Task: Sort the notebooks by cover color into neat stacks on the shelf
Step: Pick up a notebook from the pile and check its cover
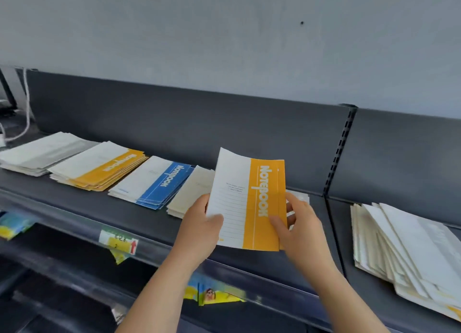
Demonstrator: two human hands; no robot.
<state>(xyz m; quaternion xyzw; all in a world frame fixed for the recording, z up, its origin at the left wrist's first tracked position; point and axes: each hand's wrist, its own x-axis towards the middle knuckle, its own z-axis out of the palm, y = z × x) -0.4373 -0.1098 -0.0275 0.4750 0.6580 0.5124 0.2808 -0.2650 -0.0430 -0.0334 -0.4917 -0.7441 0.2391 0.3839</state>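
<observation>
An orange notebook (252,203) is held tilted above the dark shelf (62,194). It is pinched at its lower left edge by the left hand (202,230) and at its lower right by the right hand (299,228), thumbs on the cover. Just behind the left hand lies a beige stack (189,195). Farther left are a blue stack (164,185), an orange stack (112,168) and a white stack (42,150). Well right of the right hand, a loose pile (399,245) is spread. A dark back panel (199,118) and a grey wall (224,33) are seen behind.

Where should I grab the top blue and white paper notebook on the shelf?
Take the blue and white paper notebook by its near short edge, coming from the front of the shelf. It lies flat, with the orange stack and beige stack close along its long sides, so probably only that front edge is free.
</observation>
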